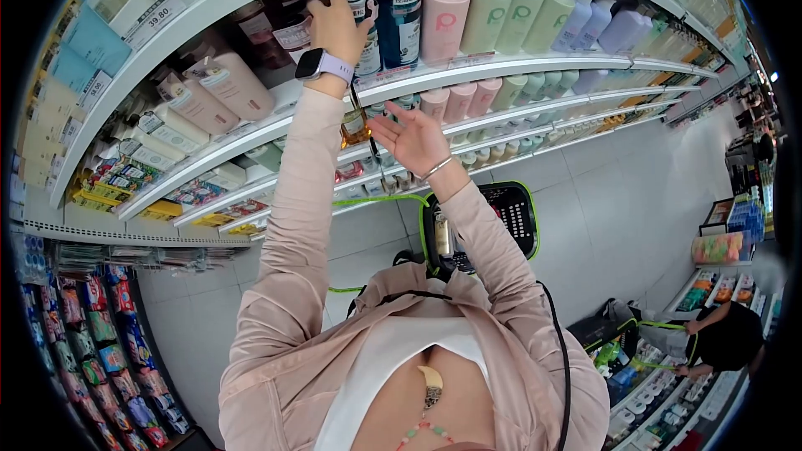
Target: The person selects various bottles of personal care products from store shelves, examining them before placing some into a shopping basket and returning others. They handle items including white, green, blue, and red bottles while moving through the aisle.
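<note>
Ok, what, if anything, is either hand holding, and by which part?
The left hand is at the bottles; whether it grips one, and where, cannot be told. The right hand appears empty.

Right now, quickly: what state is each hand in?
Left hand: at the shelf bottles, fingers partly hidden; whether it grips one cannot be told.
Right hand: open, palm up, nothing seen in the palm.

Pump bottles (445, 21): on shelf (464, 73), right of left-hand fingers (339, 7). Further bottles (238, 88): same shelf, left of these. Basket (511, 209): below right-hand fingers (386, 129).
</note>
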Tool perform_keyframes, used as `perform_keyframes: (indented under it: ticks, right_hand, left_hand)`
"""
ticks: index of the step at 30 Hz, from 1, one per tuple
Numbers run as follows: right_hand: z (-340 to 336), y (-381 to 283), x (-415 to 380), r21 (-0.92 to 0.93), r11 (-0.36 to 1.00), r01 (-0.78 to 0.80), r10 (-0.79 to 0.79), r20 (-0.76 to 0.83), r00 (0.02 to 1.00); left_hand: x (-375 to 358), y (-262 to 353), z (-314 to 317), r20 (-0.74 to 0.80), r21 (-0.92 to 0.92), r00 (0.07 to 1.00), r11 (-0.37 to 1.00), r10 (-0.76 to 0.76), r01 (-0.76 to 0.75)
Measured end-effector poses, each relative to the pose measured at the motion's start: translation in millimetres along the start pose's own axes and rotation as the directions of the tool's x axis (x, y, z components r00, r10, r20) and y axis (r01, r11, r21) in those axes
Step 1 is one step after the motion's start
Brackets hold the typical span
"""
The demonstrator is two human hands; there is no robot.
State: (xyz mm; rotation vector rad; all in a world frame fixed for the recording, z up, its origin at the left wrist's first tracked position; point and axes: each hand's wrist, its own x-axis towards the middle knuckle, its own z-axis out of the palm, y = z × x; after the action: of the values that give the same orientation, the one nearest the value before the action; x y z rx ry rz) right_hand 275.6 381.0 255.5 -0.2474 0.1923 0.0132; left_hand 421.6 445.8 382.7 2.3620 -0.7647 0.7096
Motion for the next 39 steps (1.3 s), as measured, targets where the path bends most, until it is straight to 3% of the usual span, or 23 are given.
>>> perform_keyframes:
  ticks: [4,13,14,17,18,19,20,21,23,24,25,27,29,30,31,32,34,35,37,39]
  right_hand:
    - [-22,13,-15,0.015,1.000,-0.022,0.022,-0.036,0.999]
    - [-78,43,-49,0.046,0.997,-0.066,0.073,-0.172,0.982]
    - [-88,48,-55,0.039,0.996,-0.084,0.091,-0.204,0.975]
    - [-127,79,-74,0.044,0.991,-0.124,0.131,-0.290,0.948]
    - [-139,89,-81,0.076,0.985,-0.155,0.170,-0.293,0.941]
    - [-142,100,-91,0.046,0.981,-0.191,0.195,-0.327,0.925]
    - [-148,109,-98,0.055,0.982,-0.180,0.188,-0.343,0.920]
    - [-159,119,-103,0.048,0.965,-0.257,0.255,-0.391,0.884]
    - [-166,128,-115,0.034,0.934,-0.355,0.330,-0.460,0.824]
    - [-167,129,-119,0.045,0.935,-0.352,0.331,-0.472,0.817]
    - [-170,128,-122,0.041,0.939,-0.342,0.316,-0.497,0.808]
    - [-178,127,-129,0.041,0.948,-0.317,0.290,-0.527,0.799]
    - [-185,130,-136,0.083,0.952,-0.296,0.291,-0.555,0.779]
    - [-189,132,-139,0.113,0.956,-0.271,0.286,-0.573,0.768]
    - [-192,135,-143,0.119,0.951,-0.285,0.299,-0.589,0.751]
    - [-197,140,-149,0.117,0.951,-0.285,0.297,-0.599,0.744]
    - [-209,147,-158,0.140,0.930,-0.339,0.351,-0.609,0.711]
    - [-212,150,-162,0.147,0.922,-0.359,0.368,-0.625,0.689]
    - [-219,159,-171,0.152,0.911,-0.384,0.376,-0.687,0.621]
    - [-222,160,-174,0.142,0.896,-0.421,0.376,-0.748,0.547]
  left_hand:
    - [-4,0,2,-0.046,-0.058,0.998,0.997,0.039,-0.041]
    - [-14,2,8,-0.186,0.020,0.944,0.962,0.273,-0.274]
    - [-17,1,9,-0.139,-0.016,0.960,0.968,0.244,-0.249]
    - [-35,-6,14,-0.263,-0.152,0.881,0.885,0.394,-0.440]
    - [-56,-6,17,-0.281,-0.163,0.897,0.904,0.341,-0.395]
    - [-81,-5,18,-0.261,-0.329,0.930,0.882,0.257,-0.337]
    - [-109,-15,37,-0.338,-0.443,0.916,0.822,0.218,-0.359]
    - [-140,-15,33,-0.268,-0.211,0.906,0.898,0.327,-0.386]
    - [-226,-46,71,0.018,-0.345,0.958,0.901,0.286,-0.263]
    - [-273,-66,91,0.208,-0.474,0.948,0.873,0.242,-0.119]
    - [-315,-80,101,0.389,-0.451,0.900,0.893,0.196,0.001]
    - [-411,-137,128,0.781,-0.150,0.617,0.988,0.092,0.043]
    - [-488,-188,121,0.903,0.091,0.416,0.994,-0.107,0.059]
    - [-521,-218,121,0.911,0.333,0.231,0.939,-0.343,0.079]
    - [-570,-259,129,0.834,0.525,0.171,0.850,-0.525,0.047]
    - [-568,-267,117,0.691,0.703,-0.062,0.650,-0.720,0.287]
    - [-592,-300,103,0.463,0.800,-0.273,0.265,-0.843,0.539]
    - [-598,-304,98,0.469,0.803,-0.282,0.270,-0.837,0.532]
    - [-613,-315,91,0.454,0.689,-0.131,0.253,-0.882,0.679]
    - [-650,-344,108,0.491,0.623,-0.185,0.196,-0.851,0.757]
